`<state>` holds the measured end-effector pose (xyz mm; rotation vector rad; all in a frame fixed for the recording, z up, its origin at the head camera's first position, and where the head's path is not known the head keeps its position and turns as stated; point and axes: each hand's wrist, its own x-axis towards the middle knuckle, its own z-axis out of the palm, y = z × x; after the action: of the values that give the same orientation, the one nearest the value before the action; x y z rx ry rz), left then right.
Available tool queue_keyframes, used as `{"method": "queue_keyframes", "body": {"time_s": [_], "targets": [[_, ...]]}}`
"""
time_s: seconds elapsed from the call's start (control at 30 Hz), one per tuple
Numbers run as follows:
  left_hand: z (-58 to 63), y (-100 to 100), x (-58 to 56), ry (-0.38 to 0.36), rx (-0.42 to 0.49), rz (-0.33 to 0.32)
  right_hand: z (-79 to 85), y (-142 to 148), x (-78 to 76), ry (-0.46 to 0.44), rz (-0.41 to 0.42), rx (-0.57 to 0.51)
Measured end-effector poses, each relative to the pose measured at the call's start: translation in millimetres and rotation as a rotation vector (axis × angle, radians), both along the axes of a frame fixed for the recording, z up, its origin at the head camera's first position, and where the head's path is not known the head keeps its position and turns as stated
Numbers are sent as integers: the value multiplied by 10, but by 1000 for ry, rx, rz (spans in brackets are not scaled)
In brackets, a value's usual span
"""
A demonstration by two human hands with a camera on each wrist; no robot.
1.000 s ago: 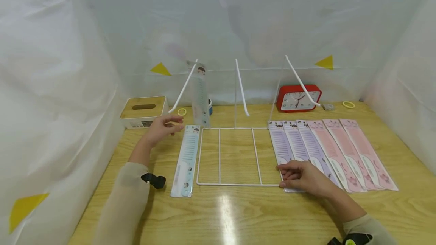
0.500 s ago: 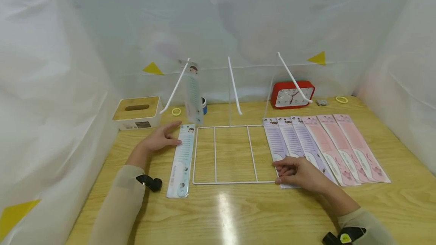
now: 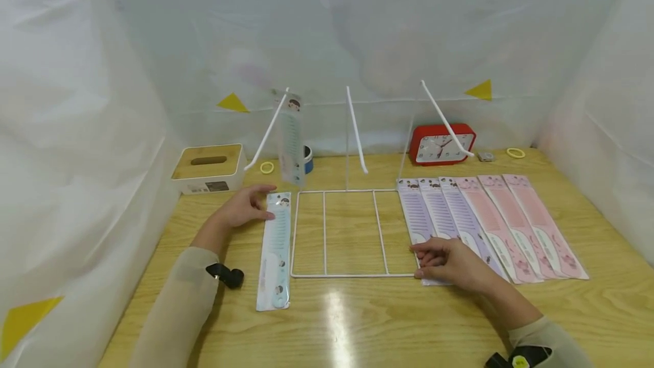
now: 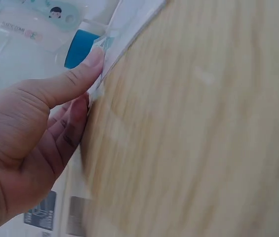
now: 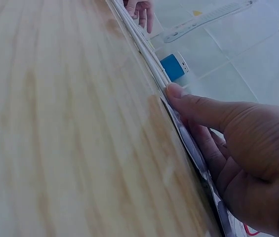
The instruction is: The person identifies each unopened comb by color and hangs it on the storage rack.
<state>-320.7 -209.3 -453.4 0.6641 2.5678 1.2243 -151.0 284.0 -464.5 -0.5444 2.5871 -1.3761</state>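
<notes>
Teal comb pinched by left hand; right hand grips rack beside purple combs.

Left grip now pinching the flat-lying blue comb packet, packet pulled nearer, turned straighter

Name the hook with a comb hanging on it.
The left hook: a teal comb package hangs there; the middle hook and right hook are bare.

Pale teal comb, probably cartoon-printed
</notes>
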Motion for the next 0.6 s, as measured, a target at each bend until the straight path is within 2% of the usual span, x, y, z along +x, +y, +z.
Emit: {"method": "queue_keyframes", "body": {"time_s": [0.17, 0.33, 0.47, 0.6], "targets": [[60, 14, 34, 47, -54, -12, -4, 14, 10, -1, -1, -2], [74, -24, 83, 30, -53, 1, -45, 23, 7, 12, 5, -5], [173, -45, 182, 1, -3, -21, -50, 17, -1, 27, 2, 23], [345, -27, 359, -21, 90, -65, -42, 17, -3, 38, 2, 43]]}}
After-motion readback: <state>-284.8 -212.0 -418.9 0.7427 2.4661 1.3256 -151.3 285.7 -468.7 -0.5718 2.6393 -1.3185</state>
